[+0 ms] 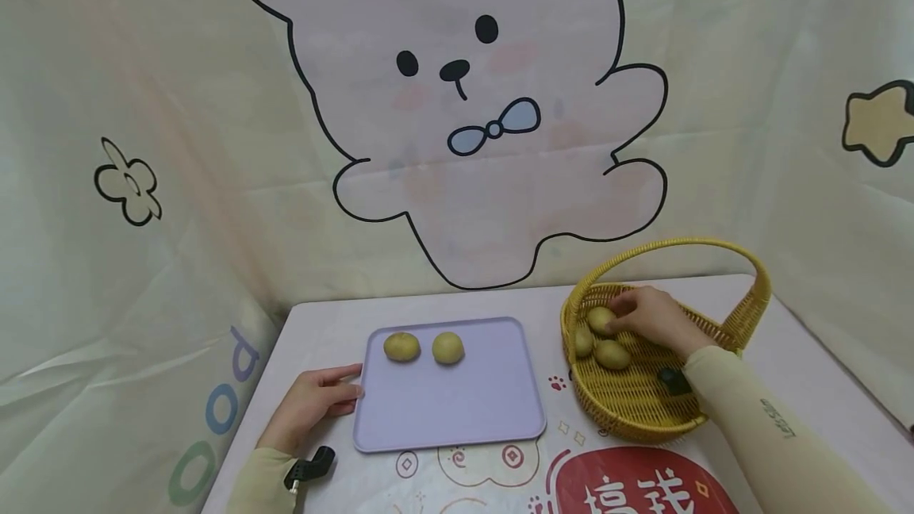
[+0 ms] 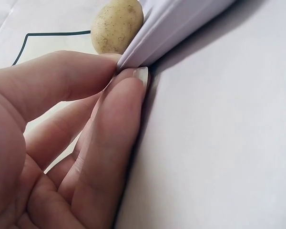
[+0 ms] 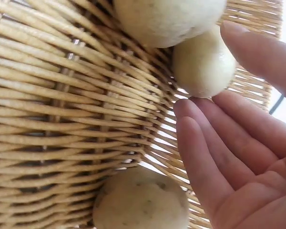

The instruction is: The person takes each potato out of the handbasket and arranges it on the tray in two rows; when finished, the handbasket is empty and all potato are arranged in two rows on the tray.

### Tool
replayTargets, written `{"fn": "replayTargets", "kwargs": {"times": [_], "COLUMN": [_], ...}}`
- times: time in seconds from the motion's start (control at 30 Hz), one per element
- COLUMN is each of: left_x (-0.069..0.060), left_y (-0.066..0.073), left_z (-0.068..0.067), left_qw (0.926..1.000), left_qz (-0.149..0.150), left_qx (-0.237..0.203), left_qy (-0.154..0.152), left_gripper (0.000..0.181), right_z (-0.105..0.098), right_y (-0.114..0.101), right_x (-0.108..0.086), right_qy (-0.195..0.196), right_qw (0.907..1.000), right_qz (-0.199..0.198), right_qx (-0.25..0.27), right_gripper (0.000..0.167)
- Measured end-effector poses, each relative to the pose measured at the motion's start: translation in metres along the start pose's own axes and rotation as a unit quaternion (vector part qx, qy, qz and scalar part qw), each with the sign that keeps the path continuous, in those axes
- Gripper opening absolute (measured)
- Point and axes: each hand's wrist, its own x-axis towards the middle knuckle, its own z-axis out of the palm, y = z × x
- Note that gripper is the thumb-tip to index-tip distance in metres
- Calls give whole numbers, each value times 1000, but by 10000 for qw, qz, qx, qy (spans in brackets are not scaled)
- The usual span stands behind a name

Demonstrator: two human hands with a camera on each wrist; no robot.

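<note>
And here's the head camera, high on the near side of the tray, facing forward and down, taking in the basket to its right and the cloth behind! Left wrist, tight on the tray's left edge, which the head view shares; right wrist, right of the tray, close inside that same basket!

On my feed, head view: pale, creased cloth hangs behind and down both sides. Large pinkish cartoon bear, black outline, takes upper middle; blue bow tie below its nose. I log a flower outline mid-left, tan star at right edge, coloured letters lower left. White-covered table below, red print at bottom. Light soft.
</note>
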Motion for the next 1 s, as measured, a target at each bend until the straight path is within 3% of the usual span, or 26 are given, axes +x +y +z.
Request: {"fn": "replayTargets", "kwargs": {"times": [0.3,0.57,0.77,1.0], "left_x": [-1,0,1,-1], "left_y": [1,2,2,1], "left_z": [3,6,5,1], "left_qw": [10000,9999,9999,9999], "left_qz": [20,19,74,33], "left_qx": [39,-21,43,137], "left_qy": [-77,-158,-138,36], "left_gripper": [57,58,58,58], "right_z": [8,4,-3,-18], "right_y": [11,11,3,-17], "right_x": [4,2,-7,-29], "right_qy": [-85,-22,-38,239], "right_qw": [9998,9996,9997,9993], "right_qz": [191,51,30,-134], "right_qx": [-63,-265,-253,-256], "right_gripper": [60,55,52,48]}}
